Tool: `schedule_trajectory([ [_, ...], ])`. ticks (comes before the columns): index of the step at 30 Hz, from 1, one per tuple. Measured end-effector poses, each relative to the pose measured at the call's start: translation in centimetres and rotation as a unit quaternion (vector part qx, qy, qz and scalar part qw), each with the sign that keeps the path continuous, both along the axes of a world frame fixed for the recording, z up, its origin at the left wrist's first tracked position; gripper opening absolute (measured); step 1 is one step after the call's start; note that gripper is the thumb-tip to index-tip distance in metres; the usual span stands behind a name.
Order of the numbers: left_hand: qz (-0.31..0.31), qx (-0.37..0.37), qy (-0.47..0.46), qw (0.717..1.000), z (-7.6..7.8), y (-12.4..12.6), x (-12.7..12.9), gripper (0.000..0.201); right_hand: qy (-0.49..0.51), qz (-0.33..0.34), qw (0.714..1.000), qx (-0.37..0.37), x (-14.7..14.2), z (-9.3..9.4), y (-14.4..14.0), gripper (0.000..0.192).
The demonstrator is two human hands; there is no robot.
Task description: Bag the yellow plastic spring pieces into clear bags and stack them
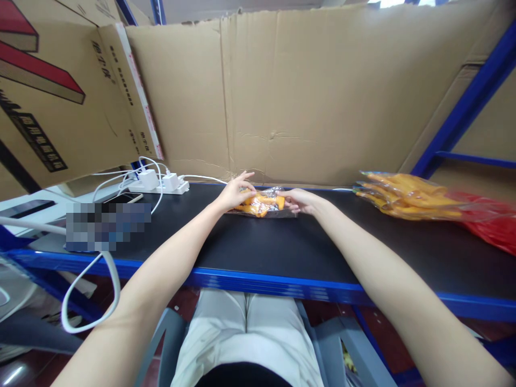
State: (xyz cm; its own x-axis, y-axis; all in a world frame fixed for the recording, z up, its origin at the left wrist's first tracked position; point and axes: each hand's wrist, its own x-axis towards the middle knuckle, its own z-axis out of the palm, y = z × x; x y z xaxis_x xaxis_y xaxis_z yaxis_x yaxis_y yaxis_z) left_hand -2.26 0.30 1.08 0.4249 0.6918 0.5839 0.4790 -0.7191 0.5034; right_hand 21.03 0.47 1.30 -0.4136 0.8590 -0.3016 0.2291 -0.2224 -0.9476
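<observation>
A clear plastic bag [290, 214] with an orange-yellow item [260, 204] inside lies on the black tabletop in front of me. My left hand [236, 192] is at the bag's left end, its thumb and a finger closed on the film while other fingers stretch up and away. At the right end, my right hand [303, 201] pinches the bag's edge with bent fingers. Part of the item is covered by my left fingers, and its exact kind cannot be made out through the shiny film.
Several similar yellow packets [407, 196] are stacked at the right, beside a red plastic bag [492, 217]. On the left stand a white power strip [177, 188] with chargers, cables and a phone [123, 200]. Cardboard [322, 97] walls the back; a blue rail [274, 283] edges the front.
</observation>
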Motion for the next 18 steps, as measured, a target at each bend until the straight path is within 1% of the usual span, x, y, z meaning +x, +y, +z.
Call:
schedule_trajectory([
  [3,0.013,0.003,0.003,1.0,0.2,-0.3,0.2,0.01,0.03,0.004,0.999,0.027,-0.6,-0.2,-0.2,0.027],
  [6,0.02,-0.002,-0.002,1.0,0.4,-0.5,0.4,0.01,0.069,0.007,0.996,0.048,-1.4,-0.9,-0.3,0.025],
  [8,0.014,-0.002,-0.011,1.0,0.4,-0.4,0.4,0.01,0.108,0.013,0.993,0.056,-1.9,-1.5,-0.3,0.022],
  [10,-0.004,0.001,-0.02,1.0,0.2,-0.3,0.4,0.01,0.132,0.022,0.989,0.063,-2.4,-2.0,-0.4,0.012],
  [11,-0.012,0.002,-0.021,1.0,0.2,-0.3,0.4,0.01,0.133,0.024,0.988,0.068,-2.6,-2.2,-0.4,0.009],
  [14,-0.014,-0.002,-0.007,1.0,0.2,-0.3,0.3,0.011,0.101,0.013,0.991,0.09,-2.9,-2.4,-0.5,0.013],
  [16,0.01,-0.009,-0.001,1.0,0.3,-0.4,0.3,0.012,0.071,0.003,0.992,0.105,-2.9,-2.4,-0.6,0.01],
  [18,0.045,-0.008,-0.015,0.999,0.5,-0.4,0.2,0.015,0.039,-0.003,0.992,0.119,-2.8,-2.3,-0.6,0.005],
])
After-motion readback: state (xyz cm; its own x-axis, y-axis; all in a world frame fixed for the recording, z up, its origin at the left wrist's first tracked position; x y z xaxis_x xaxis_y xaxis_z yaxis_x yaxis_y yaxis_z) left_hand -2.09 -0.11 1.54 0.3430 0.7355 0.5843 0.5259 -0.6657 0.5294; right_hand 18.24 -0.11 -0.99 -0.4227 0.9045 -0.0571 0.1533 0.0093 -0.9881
